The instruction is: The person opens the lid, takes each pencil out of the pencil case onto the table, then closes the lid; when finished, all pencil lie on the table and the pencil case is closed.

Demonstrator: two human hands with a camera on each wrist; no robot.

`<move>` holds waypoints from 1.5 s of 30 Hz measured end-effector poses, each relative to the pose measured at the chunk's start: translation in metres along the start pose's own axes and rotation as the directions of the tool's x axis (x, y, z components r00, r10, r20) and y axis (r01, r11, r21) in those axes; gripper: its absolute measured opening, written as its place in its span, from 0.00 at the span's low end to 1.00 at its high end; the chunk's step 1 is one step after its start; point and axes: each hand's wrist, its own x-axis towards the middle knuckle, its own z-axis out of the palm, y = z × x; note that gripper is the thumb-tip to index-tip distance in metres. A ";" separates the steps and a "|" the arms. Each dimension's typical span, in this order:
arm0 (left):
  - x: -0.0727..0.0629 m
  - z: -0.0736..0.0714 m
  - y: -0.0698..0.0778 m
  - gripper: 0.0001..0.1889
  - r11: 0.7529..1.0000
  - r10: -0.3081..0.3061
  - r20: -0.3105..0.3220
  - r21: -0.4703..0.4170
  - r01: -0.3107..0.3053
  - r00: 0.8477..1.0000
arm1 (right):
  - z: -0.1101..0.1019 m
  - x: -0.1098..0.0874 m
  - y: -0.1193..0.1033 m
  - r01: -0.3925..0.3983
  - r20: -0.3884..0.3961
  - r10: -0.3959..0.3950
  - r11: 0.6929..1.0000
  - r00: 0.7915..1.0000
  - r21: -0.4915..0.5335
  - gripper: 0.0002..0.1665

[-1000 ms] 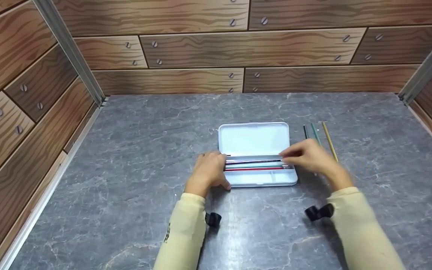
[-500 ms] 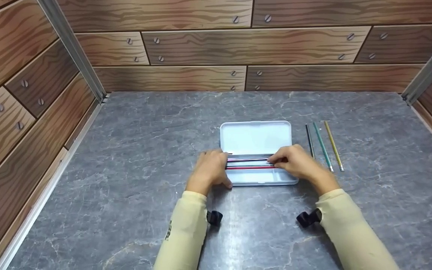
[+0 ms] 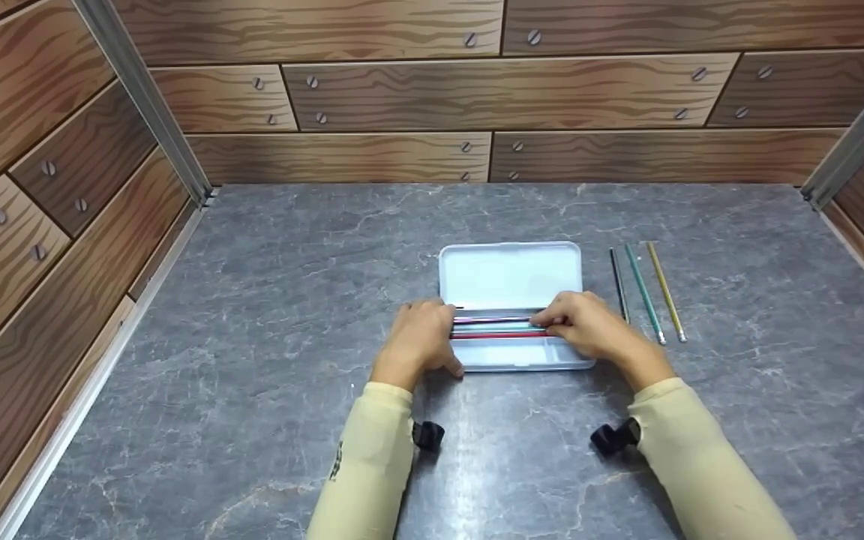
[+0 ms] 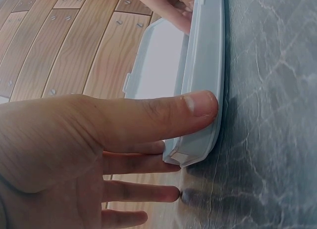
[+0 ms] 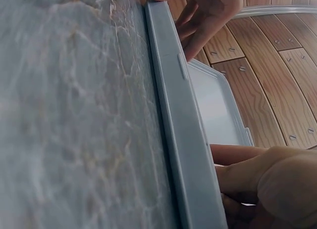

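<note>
A pale blue pencil case [image 3: 507,357] lies on the table with its lid [image 3: 511,276] folded back. Inside it are a purple pencil [image 3: 488,320], a teal pencil [image 3: 493,327] and a red pencil [image 3: 499,335]. My left hand [image 3: 418,337] holds the case's left end; in the left wrist view the thumb [image 4: 163,113] presses against the front wall. Over the right part of the tray, my right hand [image 3: 589,326] has its thumb and index finger bent together on the pencils. It seems to pinch one; which one is hidden.
To the right of the case lie a dark pencil [image 3: 619,285], a green pencil [image 3: 645,294] and a yellow pencil [image 3: 666,291]. Wood-patterned walls [image 3: 402,97] border the grey marbled table [image 3: 312,262] at the back and sides.
My right hand has shifted left from the case's right end to over the pencils, then stayed nearly still. It uncovered the loose pencils' lower ends. The left hand keeps its hold.
</note>
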 end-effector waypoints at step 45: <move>0.000 -0.002 0.001 0.34 1.000 -0.004 0.017 -0.018 0.005 1.000 | -0.088 -0.057 0.077 -0.351 -0.231 0.825 0.450 0.516 0.821 0.28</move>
